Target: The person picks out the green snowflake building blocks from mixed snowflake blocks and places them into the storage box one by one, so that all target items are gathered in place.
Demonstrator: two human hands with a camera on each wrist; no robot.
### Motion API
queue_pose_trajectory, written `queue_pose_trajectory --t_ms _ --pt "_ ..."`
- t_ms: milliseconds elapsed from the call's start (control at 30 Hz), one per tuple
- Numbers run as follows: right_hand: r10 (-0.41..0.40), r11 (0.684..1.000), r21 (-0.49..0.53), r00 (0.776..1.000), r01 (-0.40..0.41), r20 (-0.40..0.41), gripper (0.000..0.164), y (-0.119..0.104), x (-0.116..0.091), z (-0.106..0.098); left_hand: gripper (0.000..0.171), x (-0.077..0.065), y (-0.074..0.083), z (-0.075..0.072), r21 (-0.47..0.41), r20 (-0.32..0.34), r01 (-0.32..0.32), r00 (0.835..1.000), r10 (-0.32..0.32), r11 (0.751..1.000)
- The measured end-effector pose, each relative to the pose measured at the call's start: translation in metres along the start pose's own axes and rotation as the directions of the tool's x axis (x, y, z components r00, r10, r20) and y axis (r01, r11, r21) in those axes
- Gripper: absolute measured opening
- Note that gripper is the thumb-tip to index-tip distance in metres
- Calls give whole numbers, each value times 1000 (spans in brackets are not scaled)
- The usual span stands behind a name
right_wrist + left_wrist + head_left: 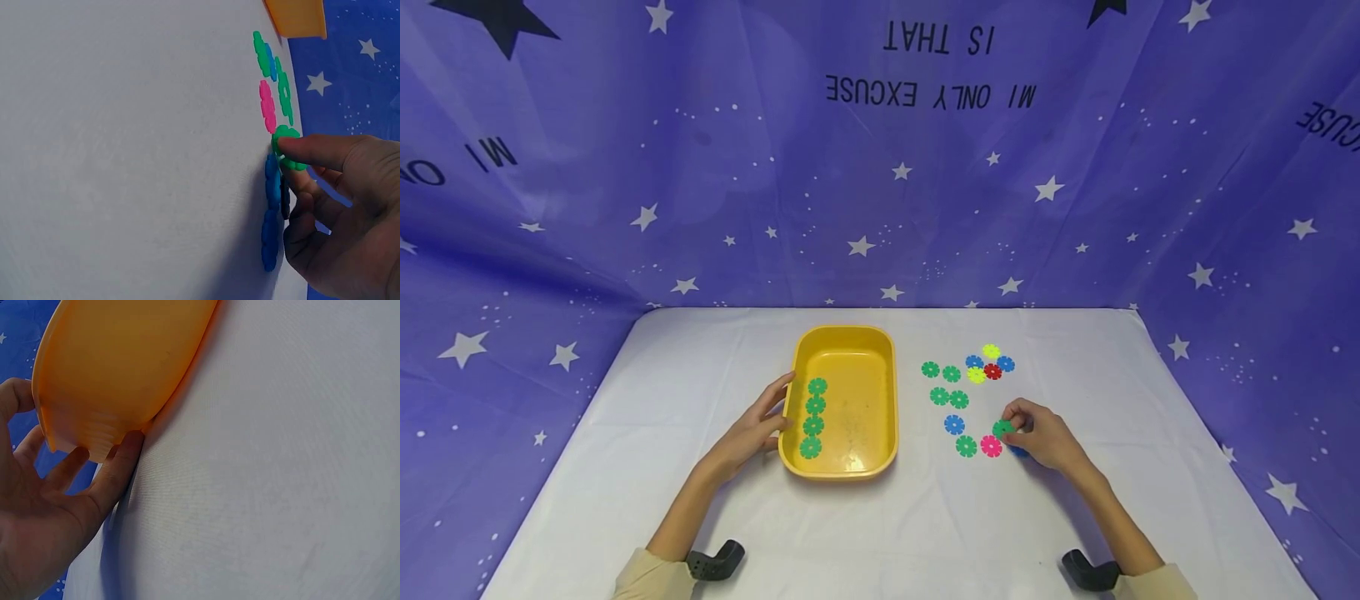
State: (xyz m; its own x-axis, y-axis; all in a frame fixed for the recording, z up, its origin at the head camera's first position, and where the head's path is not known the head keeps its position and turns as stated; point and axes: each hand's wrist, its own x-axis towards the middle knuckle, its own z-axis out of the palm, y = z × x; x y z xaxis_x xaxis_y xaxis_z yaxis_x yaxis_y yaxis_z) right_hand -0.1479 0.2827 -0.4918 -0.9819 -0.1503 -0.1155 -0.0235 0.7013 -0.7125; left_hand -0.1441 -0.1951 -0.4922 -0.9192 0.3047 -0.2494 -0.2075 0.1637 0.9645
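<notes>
On the right of the table, my right hand [1043, 433] pinches a green notched plastic disc [1003, 428] between thumb and fingers. The right wrist view shows this disc tilted, with blue discs [270, 240] just below it, partly under the hand in the head view. A pink disc [991, 447], another green disc [966, 447] and a blue one [954, 425] lie to its left. Spread fingers of my left hand [751, 433] touch the left rim and outer wall of a yellow tray [842, 477]. Inside the tray, several green discs [813, 426] form a column along the left side.
Beyond the right hand lies a cluster of yellow, blue and red discs [992, 372]. More green discs [951, 374] lie between it and the tray. White cloth [925, 533] covers the table, and a purple star-patterned curtain [880, 192] hangs behind and at the sides.
</notes>
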Motion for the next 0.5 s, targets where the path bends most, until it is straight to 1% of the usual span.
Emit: queue_pose_trajectory --t_ms 133,233,333,400,500 --pt "-38 999 -11 999 38 -32 18 -4 -1 -1 78 0 0 0 -3 -1 0 1000 0 1000" --pt "-67 998 -23 994 65 -87 20 -8 -1 -1 78 0 -1 0 -4 1 -1 1000 1 1000" --pt "-85 996 -12 987 84 -134 22 -15 2 0 77 0 -1 0 -6 -1 1 1000 -1 1000" --pt "-88 996 16 985 92 -146 23 -24 4 2 77 0 -1 1 -3 -1 3 1000 -3 1000" --pt "-91 990 95 987 105 -135 24 -39 9 5 76 0 0 1 -4 -3 6 1000 -6 1000"
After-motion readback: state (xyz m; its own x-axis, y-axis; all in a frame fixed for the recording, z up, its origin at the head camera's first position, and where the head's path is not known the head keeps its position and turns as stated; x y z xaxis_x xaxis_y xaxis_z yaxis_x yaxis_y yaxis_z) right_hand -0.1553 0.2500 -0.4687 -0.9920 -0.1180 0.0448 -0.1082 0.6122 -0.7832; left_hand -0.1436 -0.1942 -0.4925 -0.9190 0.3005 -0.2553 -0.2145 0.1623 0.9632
